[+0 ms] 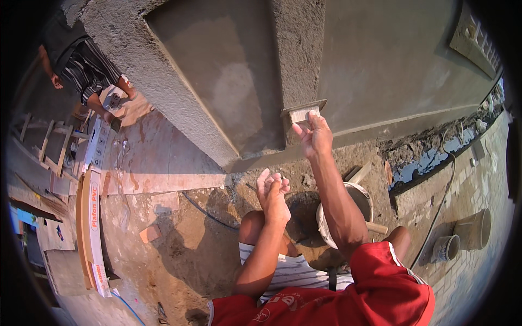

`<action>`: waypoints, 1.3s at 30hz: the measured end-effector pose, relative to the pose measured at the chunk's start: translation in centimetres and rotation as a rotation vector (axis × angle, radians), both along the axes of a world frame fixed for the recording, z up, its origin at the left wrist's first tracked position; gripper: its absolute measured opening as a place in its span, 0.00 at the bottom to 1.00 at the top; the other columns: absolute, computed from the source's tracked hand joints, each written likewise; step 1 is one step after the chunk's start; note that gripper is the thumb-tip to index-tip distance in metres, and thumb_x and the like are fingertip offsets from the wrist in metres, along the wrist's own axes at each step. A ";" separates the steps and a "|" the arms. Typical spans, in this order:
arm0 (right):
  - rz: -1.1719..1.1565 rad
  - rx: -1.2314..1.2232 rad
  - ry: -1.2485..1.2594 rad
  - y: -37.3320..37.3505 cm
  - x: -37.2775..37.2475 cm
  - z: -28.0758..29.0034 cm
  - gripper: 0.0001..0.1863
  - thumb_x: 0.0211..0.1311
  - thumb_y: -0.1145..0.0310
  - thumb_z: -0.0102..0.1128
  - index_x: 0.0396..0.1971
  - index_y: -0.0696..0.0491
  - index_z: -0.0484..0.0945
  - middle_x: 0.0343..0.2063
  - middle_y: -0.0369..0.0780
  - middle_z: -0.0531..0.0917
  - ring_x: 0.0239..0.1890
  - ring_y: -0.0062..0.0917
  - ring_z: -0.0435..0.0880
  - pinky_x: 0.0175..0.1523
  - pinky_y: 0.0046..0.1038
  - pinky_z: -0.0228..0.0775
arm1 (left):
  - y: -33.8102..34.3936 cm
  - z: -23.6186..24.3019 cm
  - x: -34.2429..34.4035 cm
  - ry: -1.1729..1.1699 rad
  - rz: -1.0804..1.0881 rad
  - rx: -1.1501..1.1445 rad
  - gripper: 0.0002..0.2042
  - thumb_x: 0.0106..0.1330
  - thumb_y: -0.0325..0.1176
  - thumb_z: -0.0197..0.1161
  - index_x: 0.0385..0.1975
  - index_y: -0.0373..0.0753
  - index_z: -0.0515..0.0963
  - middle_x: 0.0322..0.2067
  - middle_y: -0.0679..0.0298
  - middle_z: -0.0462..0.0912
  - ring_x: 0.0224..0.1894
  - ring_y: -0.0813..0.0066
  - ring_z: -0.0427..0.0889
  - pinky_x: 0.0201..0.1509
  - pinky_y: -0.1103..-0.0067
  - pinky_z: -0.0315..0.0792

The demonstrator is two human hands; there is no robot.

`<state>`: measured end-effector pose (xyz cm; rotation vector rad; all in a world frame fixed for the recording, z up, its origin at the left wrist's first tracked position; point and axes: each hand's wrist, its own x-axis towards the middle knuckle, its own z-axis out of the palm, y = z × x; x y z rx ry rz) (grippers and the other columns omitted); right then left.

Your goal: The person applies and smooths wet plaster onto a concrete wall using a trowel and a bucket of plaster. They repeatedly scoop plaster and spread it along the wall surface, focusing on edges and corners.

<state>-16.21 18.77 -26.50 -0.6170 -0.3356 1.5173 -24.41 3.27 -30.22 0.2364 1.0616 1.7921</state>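
My right hand (315, 137) reaches up to the foot of the rough cement pillar (300, 60). Its thumb and fingers grip a small pale rectangular block with a thin flat plate (304, 114), held against the pillar; its exact kind is unclear. Lower down and to the left, my left hand (274, 194) hovers in front of the wall base with its fingers curled in. Whatever it may hold is hidden. Grey plaster dusts the fingertips of both hands. Below my right forearm stands a white-rimmed bucket (322, 225).
A wooden handle or stick (376, 227) lies by the bucket. Two more buckets (472, 231) stand at right near a hose (452, 179). A ditch with water (429, 163) runs along the wall. At left are long boxes (93, 217) and another person (89, 68).
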 end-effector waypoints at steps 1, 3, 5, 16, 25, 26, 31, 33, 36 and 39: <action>-0.012 0.009 -0.003 0.1 -0.1 0.7 0.04 0.64 0.70 0.55 0.35 0.53 0.72 0.33 0.36 0.79 0.32 0.28 0.81 0.37 0.33 0.83 | 0.0 -0.1 0.0 0.000 0.000 -0.002 0.21 0.64 0.23 0.55 0.57 0.36 0.62 0.38 0.65 0.74 0.33 0.76 0.77 0.35 0.82 0.72; -0.037 0.042 -0.024 0.4 -0.3 2.2 0.05 0.64 0.70 0.55 0.35 0.54 0.72 0.33 0.38 0.79 0.32 0.29 0.82 0.36 0.31 0.83 | 0.1 -0.3 0.0 0.013 0.004 -0.008 0.21 0.63 0.22 0.55 0.57 0.37 0.63 0.38 0.64 0.74 0.34 0.75 0.77 0.36 0.81 0.71; -0.063 0.072 -0.030 0.6 -0.5 3.9 0.06 0.64 0.70 0.55 0.34 0.57 0.71 0.33 0.40 0.78 0.32 0.29 0.82 0.33 0.28 0.84 | 0.2 -0.3 0.1 0.023 0.008 -0.010 0.21 0.63 0.22 0.55 0.56 0.37 0.63 0.39 0.64 0.74 0.34 0.75 0.77 0.36 0.80 0.71; -0.119 0.204 -0.146 1.1 -0.8 13.2 0.13 0.63 0.70 0.59 0.36 0.62 0.67 0.33 0.46 0.77 0.30 0.30 0.82 0.28 0.24 0.82 | 0.2 0.0 0.1 0.009 0.003 -0.058 0.21 0.63 0.22 0.54 0.57 0.37 0.62 0.38 0.63 0.74 0.34 0.74 0.77 0.37 0.80 0.72; -0.105 0.372 -0.180 2.5 -0.8 20.6 0.18 0.63 0.67 0.58 0.40 0.67 0.66 0.34 0.51 0.77 0.31 0.35 0.83 0.29 0.27 0.83 | 0.5 -1.4 0.2 -0.038 -0.029 0.095 0.23 0.63 0.24 0.58 0.58 0.35 0.60 0.37 0.65 0.73 0.34 0.73 0.78 0.37 0.78 0.72; -0.102 0.382 -0.188 2.6 -0.9 21.2 0.17 0.63 0.68 0.58 0.39 0.68 0.66 0.34 0.51 0.76 0.31 0.35 0.83 0.29 0.27 0.83 | 0.5 -1.3 0.2 -0.037 -0.029 0.086 0.24 0.63 0.24 0.58 0.58 0.34 0.60 0.37 0.65 0.72 0.34 0.73 0.78 0.37 0.79 0.72; -0.143 0.465 -0.237 2.8 -0.9 24.4 0.17 0.64 0.68 0.58 0.36 0.69 0.68 0.34 0.52 0.77 0.29 0.34 0.83 0.28 0.25 0.83 | 0.6 -0.6 0.3 0.008 -0.050 0.012 0.25 0.63 0.24 0.58 0.59 0.33 0.59 0.39 0.63 0.71 0.33 0.73 0.77 0.36 0.79 0.72; -0.163 0.443 -0.293 2.9 -1.0 26.3 0.14 0.65 0.67 0.56 0.38 0.65 0.70 0.36 0.49 0.78 0.33 0.34 0.83 0.32 0.29 0.83 | 0.9 -0.8 0.4 0.027 -0.060 0.009 0.25 0.63 0.24 0.58 0.60 0.33 0.58 0.39 0.63 0.71 0.33 0.74 0.77 0.36 0.79 0.72; -0.071 0.667 -0.361 2.1 -1.8 30.7 0.20 0.66 0.62 0.55 0.43 0.67 0.71 0.43 0.49 0.75 0.43 0.31 0.79 0.43 0.29 0.80 | 0.8 -1.0 0.0 0.045 -0.039 -0.018 0.25 0.63 0.24 0.57 0.59 0.33 0.58 0.39 0.63 0.71 0.32 0.76 0.76 0.34 0.81 0.72; -0.199 0.700 -0.394 -3.3 -1.1 36.4 0.15 0.68 0.66 0.51 0.42 0.65 0.71 0.39 0.47 0.77 0.41 0.29 0.78 0.47 0.28 0.78 | 1.3 -0.3 1.0 0.028 -0.068 -0.016 0.24 0.63 0.24 0.57 0.59 0.33 0.59 0.39 0.63 0.72 0.32 0.77 0.76 0.33 0.82 0.72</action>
